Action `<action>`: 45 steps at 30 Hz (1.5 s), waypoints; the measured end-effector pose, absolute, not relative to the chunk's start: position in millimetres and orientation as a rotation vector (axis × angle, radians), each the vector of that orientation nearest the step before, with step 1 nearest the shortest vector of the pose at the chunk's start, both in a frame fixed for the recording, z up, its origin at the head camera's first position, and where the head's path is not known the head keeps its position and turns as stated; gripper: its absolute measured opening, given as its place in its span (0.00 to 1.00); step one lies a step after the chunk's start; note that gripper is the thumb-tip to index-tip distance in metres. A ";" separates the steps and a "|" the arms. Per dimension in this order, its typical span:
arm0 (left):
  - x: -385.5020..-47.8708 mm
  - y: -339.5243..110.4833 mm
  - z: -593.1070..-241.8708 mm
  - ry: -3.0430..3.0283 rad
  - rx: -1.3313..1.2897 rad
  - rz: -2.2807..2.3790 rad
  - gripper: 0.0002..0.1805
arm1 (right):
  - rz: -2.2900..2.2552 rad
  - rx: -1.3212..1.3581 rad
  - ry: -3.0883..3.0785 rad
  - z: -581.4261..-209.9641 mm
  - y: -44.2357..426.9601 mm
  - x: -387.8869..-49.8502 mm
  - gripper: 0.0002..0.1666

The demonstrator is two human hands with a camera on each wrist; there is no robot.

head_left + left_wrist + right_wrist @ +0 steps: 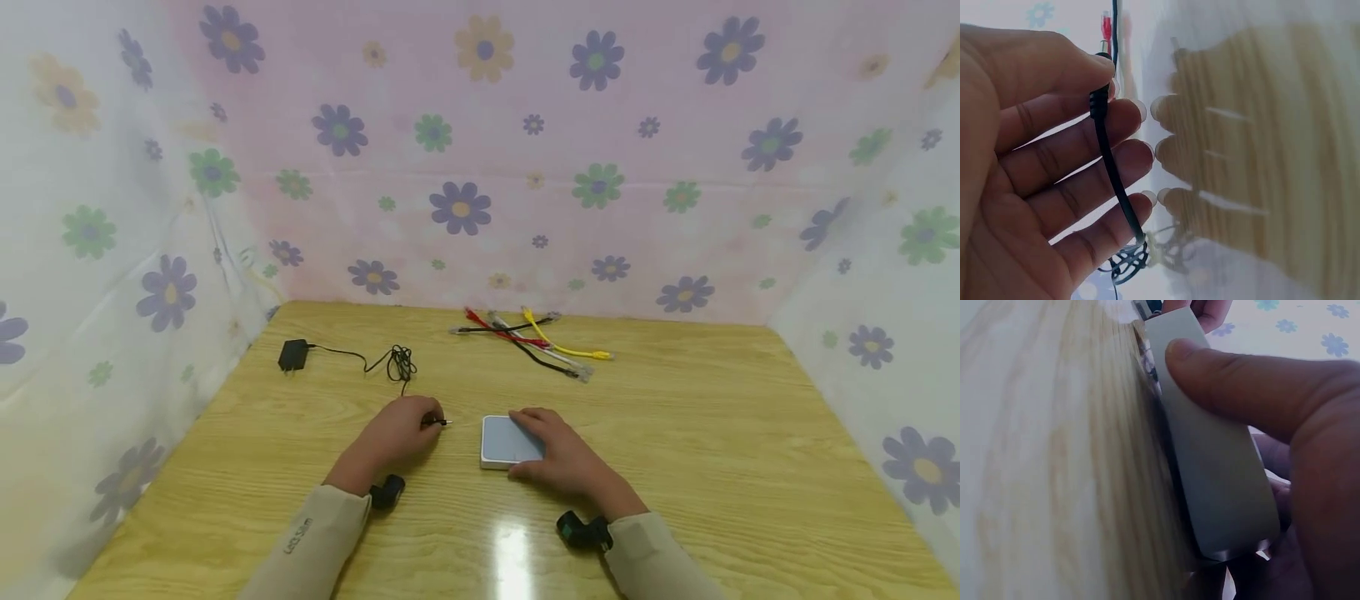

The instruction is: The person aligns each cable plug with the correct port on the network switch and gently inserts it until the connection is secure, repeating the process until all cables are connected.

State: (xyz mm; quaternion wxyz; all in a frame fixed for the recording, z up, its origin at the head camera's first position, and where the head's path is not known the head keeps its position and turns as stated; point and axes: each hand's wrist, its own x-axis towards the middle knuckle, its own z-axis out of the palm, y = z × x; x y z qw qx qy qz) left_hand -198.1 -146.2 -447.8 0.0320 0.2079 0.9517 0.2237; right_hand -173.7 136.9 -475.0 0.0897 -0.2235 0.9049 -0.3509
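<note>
In the head view my left hand (401, 427) pinches the black barrel plug (437, 422) of a thin cord, its metal tip pointing right. The left wrist view shows thumb and forefinger on the plug (1099, 100), with the cord running down across the other fingers. My right hand (562, 454) grips a flat box, light blue on top with white sides (504, 465), by its right part, thumb on the near side. The right wrist view has my thumb against the white side of the box (1216, 481). A short gap separates plug and box.
A black power adapter (293, 355) lies at the left, its cord coiled (401, 363) behind my left hand. Several short cables, among them a yellow cable (570, 350), lie crossed near the table's back edge. Flowered cloth (487, 158) hangs behind and beside the table.
</note>
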 end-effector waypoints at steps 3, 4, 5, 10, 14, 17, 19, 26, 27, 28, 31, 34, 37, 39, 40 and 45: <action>-196.1 -144.3 -448.7 2.924 0.677 0.693 0.03 | -1.066 -0.640 2.676 -474.4 138.3 -173.0 0.49; -195.3 -143.7 -448.4 2.919 0.678 0.699 0.04 | -1.076 -0.635 2.670 -474.1 138.6 -172.9 0.50; -194.9 -143.2 -447.8 2.916 0.683 0.701 0.04 | -1.083 -0.631 2.666 -473.7 138.9 -172.9 0.50; -193.6 -140.7 -446.4 2.908 0.695 0.710 0.04 | -1.095 -0.629 2.662 -472.3 140.1 -172.7 0.50; -192.3 -139.2 -447.7 2.883 0.708 0.736 0.04 | -1.093 -0.645 2.671 -472.7 140.3 -172.2 0.50; -191.4 -137.9 -448.3 2.861 0.709 0.752 0.05 | -1.085 -0.657 2.674 -472.5 140.4 -171.9 0.49; -191.1 -137.1 -448.5 2.858 0.716 0.755 0.05 | -1.077 -0.660 2.676 -471.6 140.4 -171.5 0.49; -188.1 -134.6 -447.3 2.801 0.744 0.841 0.04 | -1.096 -0.660 2.670 -468.0 139.3 -169.8 0.49; -187.4 -134.1 -447.4 2.782 0.739 0.867 0.04 | -1.103 -0.660 2.664 -467.3 139.2 -169.4 0.49; -186.8 -133.6 -447.6 2.763 0.736 0.892 0.05 | -1.105 -0.660 2.660 -467.4 139.3 -169.4 0.49; -185.9 -132.3 -449.2 2.735 0.740 0.935 0.05 | -1.102 -0.665 2.658 -468.4 139.6 -169.6 0.49; -185.3 -131.4 -450.3 2.729 0.732 0.950 0.06 | -1.098 -0.673 2.658 -469.9 140.0 -169.8 0.49; -185.1 -130.5 -450.7 2.720 0.721 0.963 0.06 | -1.097 -0.674 2.662 -470.1 140.2 -169.9 0.49; -185.2 -129.9 -451.0 2.709 0.720 0.968 0.06 | -1.095 -0.671 2.665 -470.2 140.3 -170.2 0.49; -185.4 -129.7 -451.3 2.705 0.724 0.969 0.06 | -1.095 -0.669 2.665 -470.3 140.4 -170.4 0.49; -186.3 -129.1 -453.0 2.690 0.747 0.971 0.06 | -1.090 -0.664 2.666 -470.3 141.1 -170.8 0.48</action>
